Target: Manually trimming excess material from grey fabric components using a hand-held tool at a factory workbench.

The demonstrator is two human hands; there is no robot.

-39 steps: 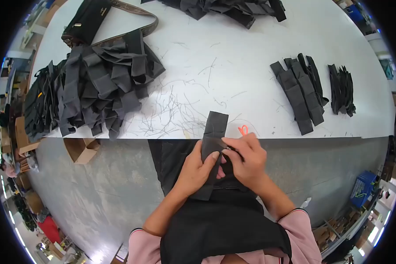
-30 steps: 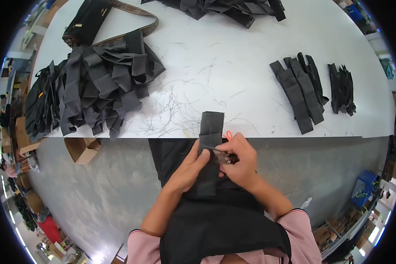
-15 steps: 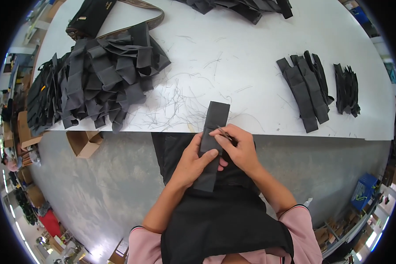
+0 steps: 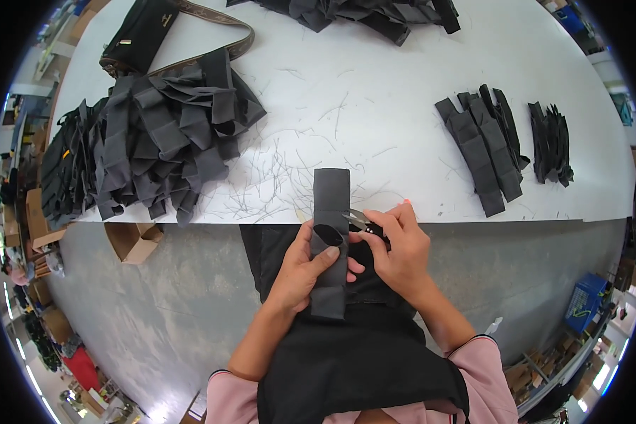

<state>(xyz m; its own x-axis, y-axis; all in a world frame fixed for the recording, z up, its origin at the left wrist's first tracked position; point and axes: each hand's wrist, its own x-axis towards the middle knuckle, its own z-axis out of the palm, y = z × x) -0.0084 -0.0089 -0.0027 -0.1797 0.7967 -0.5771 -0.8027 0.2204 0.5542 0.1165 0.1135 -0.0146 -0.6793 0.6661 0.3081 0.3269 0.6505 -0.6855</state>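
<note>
My left hand [image 4: 295,274] grips a dark grey fabric strip [image 4: 331,189] upright in front of me, thumb pressed on its face. The strip has stitched cross seams, and one section bulges out into an open loop near my thumb. In my right hand [image 4: 408,249] is a pair of small thread snips [image 4: 361,220], partly hidden by the fingers. Their metal tips point left and meet the strip's right edge, just above the loop. Whether the blades are closed is too small to tell. The strip's upper end overlaps the table edge from my view.
Loose thread ends [image 4: 275,177] litter the white table [image 4: 389,92]. A big heap of grey strips [image 4: 162,134] lies left, beside a black handbag [image 4: 140,35]. Smaller bundles of strips [image 4: 484,152] lie right; another pile [image 4: 360,14] is at the far edge. Below stands a cardboard box [image 4: 132,242].
The strip has turned more upright and shifted slightly left, and its loop now gapes open. My right hand has moved right, taking the snips from the strip's face to its right edge.
</note>
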